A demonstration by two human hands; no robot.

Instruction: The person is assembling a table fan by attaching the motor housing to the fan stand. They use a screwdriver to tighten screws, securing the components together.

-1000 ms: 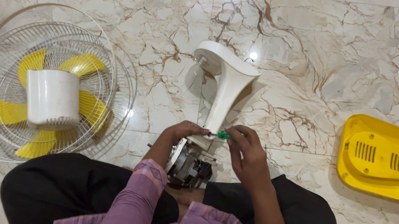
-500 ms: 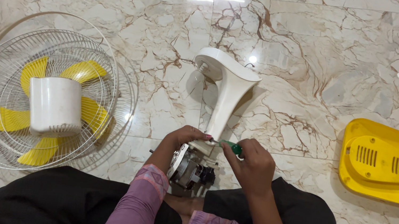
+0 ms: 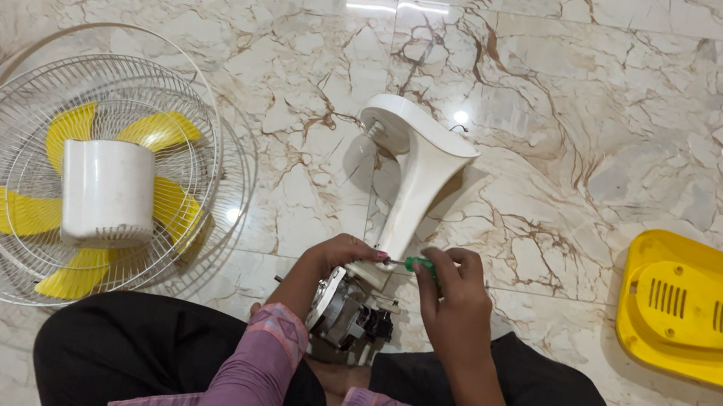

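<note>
Marble floor [image 3: 595,95], seated lap. Right hand [image 3: 453,302] pinching green-handled screwdriver [image 3: 410,263], shaft horizontal, tip leftward at white fan stand [image 3: 415,178] neck; left hand [image 3: 335,255] clasping motor [image 3: 348,313] joint.

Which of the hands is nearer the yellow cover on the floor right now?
Right. The right hand holds the green-handled screwdriver at the motor, on the yellow cover's side; the left hand is beyond it, farther away.
</note>
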